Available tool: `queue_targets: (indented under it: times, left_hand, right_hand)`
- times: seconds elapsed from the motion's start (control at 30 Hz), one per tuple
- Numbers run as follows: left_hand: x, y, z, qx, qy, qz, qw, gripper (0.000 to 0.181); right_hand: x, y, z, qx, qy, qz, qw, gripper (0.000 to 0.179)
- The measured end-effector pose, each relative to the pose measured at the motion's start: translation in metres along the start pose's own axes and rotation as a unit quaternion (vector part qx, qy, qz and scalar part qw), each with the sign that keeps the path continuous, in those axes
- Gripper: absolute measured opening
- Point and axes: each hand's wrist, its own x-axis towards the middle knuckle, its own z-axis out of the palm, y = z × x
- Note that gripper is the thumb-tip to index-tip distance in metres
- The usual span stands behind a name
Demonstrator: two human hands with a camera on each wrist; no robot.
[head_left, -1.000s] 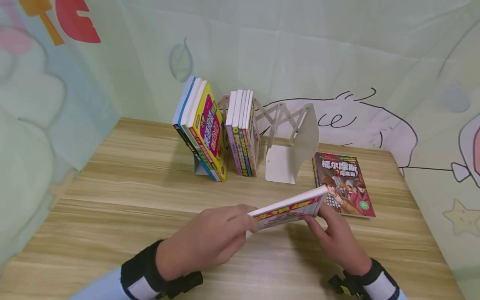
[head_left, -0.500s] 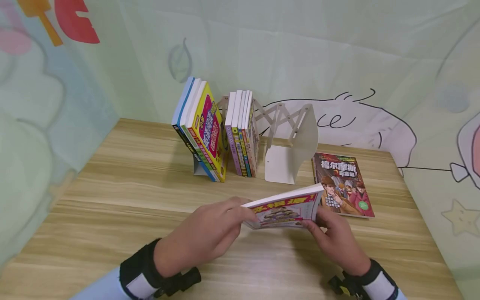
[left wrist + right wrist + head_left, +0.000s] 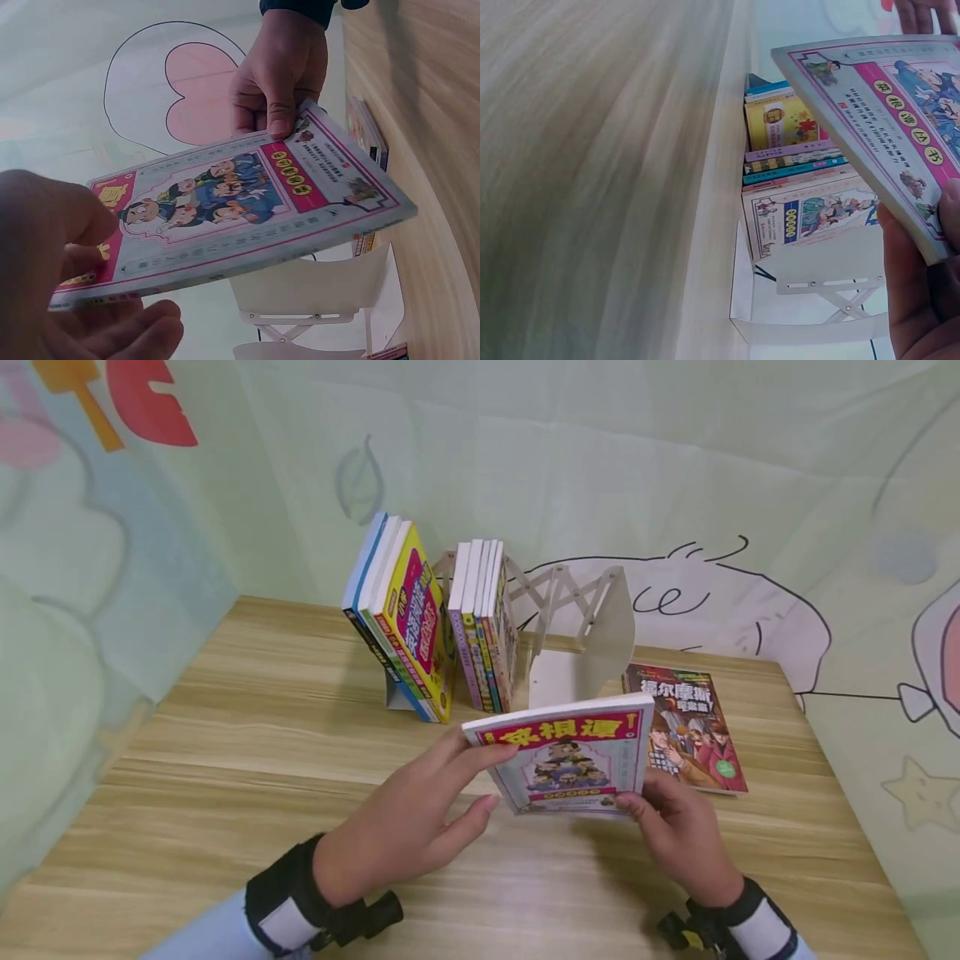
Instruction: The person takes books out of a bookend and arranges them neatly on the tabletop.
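Observation:
A thin paperback comic book [image 3: 566,768] with a pink title band and cartoon figures is tilted up above the table, its front cover facing me. My right hand [image 3: 686,835] holds its lower right corner, thumb on the cover and fingers behind. My left hand [image 3: 412,810] is at the upper left, with a straight finger lying across the cover and the thumb spread off the book. In the left wrist view, fingers [image 3: 86,217] of the left hand touch the title end of the cover [image 3: 202,195]. The bottom corner of the book [image 3: 862,127] shows in the right wrist view.
A white expandable bookend rack [image 3: 611,627] stands against the wall. Several upright books [image 3: 480,618] stand in its middle section, and several taller ones [image 3: 405,618] lean in the left section. A dark red book [image 3: 693,727] lies flat at right on the wooden table [image 3: 247,760].
The book has tipped from nearly edge-on to show its front cover. My left hand has loosened, its thumb now spread away. The right hand has stayed at the lower right corner.

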Motion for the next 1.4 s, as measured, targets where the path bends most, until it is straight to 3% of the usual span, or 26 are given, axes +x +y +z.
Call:
queue_targets:
  times: [0.3,0.53,0.67,0.9,1.0,1.07,1.17,1.27,1.4]
  left_hand:
    - [0.000,-0.006,0.001,0.022,-0.024,-0.030,0.9990,0.054]
    - [-0.002,-0.009,0.002,0.029,-0.022,-0.037,0.9987,0.054]
    - [-0.001,-0.009,0.003,0.032,-0.025,-0.034,0.9986,0.052]
    - [-0.001,-0.010,0.004,0.050,-0.033,-0.043,0.9973,0.041]
    - [-0.002,-0.011,0.004,0.054,-0.032,-0.041,0.9971,0.039]
    - [-0.002,-0.011,0.004,0.056,-0.031,-0.040,0.9971,0.039]
    - [-0.002,-0.011,0.005,0.059,-0.030,-0.040,0.9970,0.037]
    - [-0.002,-0.011,0.005,0.060,-0.032,-0.041,0.9969,0.036]
    - [-0.003,-0.012,0.005,0.060,-0.034,-0.043,0.9967,0.036]
  right_hand:
    - [0.005,0.000,-0.014,-0.015,0.064,0.058,0.9961,0.031]
    - [0.011,0.011,-0.040,-0.025,0.113,0.143,0.9829,0.034]
    - [0.013,0.019,-0.053,-0.024,0.113,0.202,0.9725,0.038]
    - [0.014,0.034,-0.069,-0.034,0.108,0.266,0.9573,0.044]
    - [0.014,0.040,-0.073,0.005,0.136,0.296,0.9455,0.046]
    - [0.014,0.043,-0.075,0.063,0.170,0.306,0.9346,0.046]
    - [0.015,0.046,-0.078,0.160,0.217,0.316,0.9098,0.048]
    - [0.015,0.050,-0.080,0.219,0.243,0.317,0.8901,0.051]
    - [0.013,0.059,-0.084,0.241,0.247,0.328,0.8792,0.055]
